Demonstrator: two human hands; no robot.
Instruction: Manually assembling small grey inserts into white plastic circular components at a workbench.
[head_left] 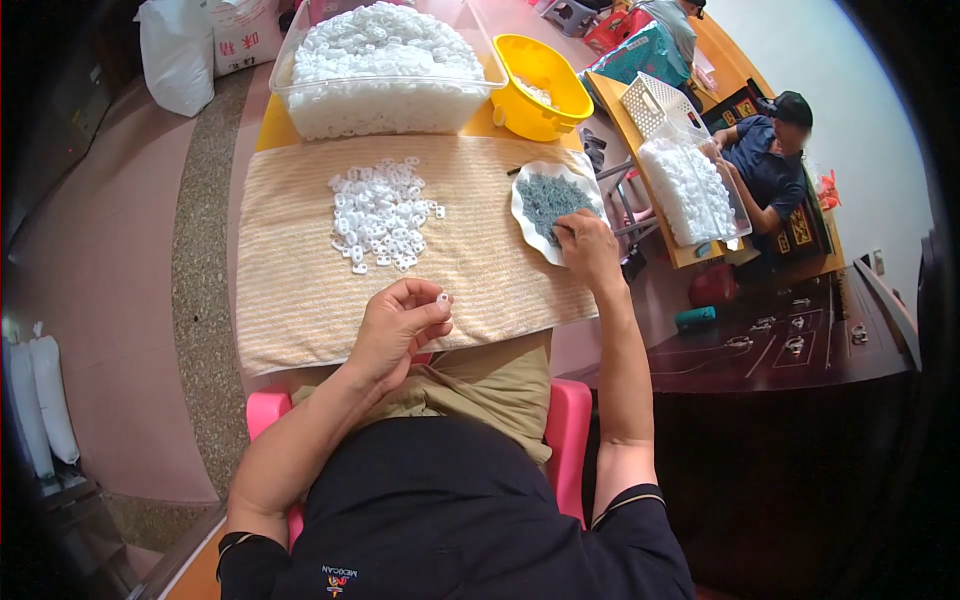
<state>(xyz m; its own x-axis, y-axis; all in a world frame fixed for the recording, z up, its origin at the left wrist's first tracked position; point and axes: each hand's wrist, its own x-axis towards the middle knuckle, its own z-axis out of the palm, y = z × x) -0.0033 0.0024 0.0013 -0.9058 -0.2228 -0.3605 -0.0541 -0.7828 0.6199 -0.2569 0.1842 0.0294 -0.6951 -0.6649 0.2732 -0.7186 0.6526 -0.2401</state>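
Between the thumb and forefinger of my left hand is a small white plastic piece with a hole in it. That hand hovers over the near edge of the striped towel. My right hand reaches into a white scalloped dish of small grey-green parts. Its fingers are pinched together at the parts, and what lies between them is hidden. A loose pile of white plastic pieces with holes lies on the towel, beyond my left hand.
At the table's far side stand a clear bin heaped with white pieces and a yellow basin. To the right, a person in a dark cap sits by another bin of white pieces. White sacks stand at the far left.
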